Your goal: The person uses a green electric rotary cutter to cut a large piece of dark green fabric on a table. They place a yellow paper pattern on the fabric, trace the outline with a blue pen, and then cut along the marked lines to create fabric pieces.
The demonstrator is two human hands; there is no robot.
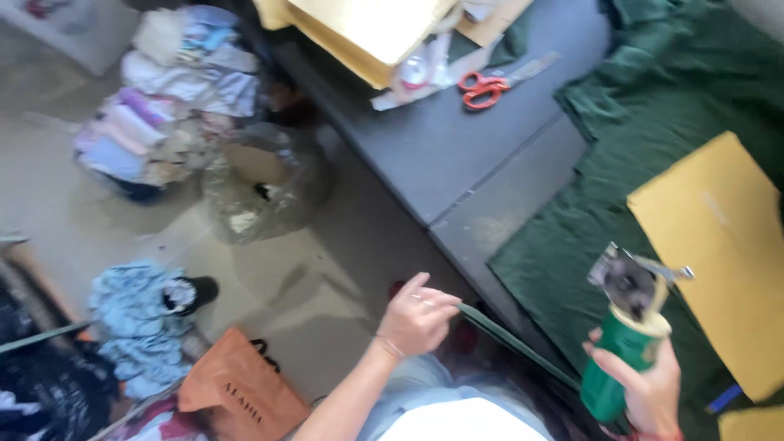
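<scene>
Gripping a green-bodied handheld rotary fabric cutter [625,343] in the right hand [645,384] near the yellow card pattern [719,245] on dark green cloth [645,131], left hand [416,317] pinching a cut green strip [514,343] off the grey tabletop [457,139] edge; most cloth looks uncut.

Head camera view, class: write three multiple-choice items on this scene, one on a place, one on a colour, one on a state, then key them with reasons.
1. Where do the scissors lie?
A. on the grey table
B. on the floor
C. in a hand

2. What colour is the cloth spread on the table?
A. white
B. dark green
C. red

3. What is the right hand doing?
A. resting flat
B. hanging empty
C. gripping a green power cutter

Answers: 1 A, the orange handles rest on the grey top. 2 B, it is dark green under the yellow card pattern. 3 C, its fingers wrap the cutter's green body, while the left hand pinches a green strip.
</scene>
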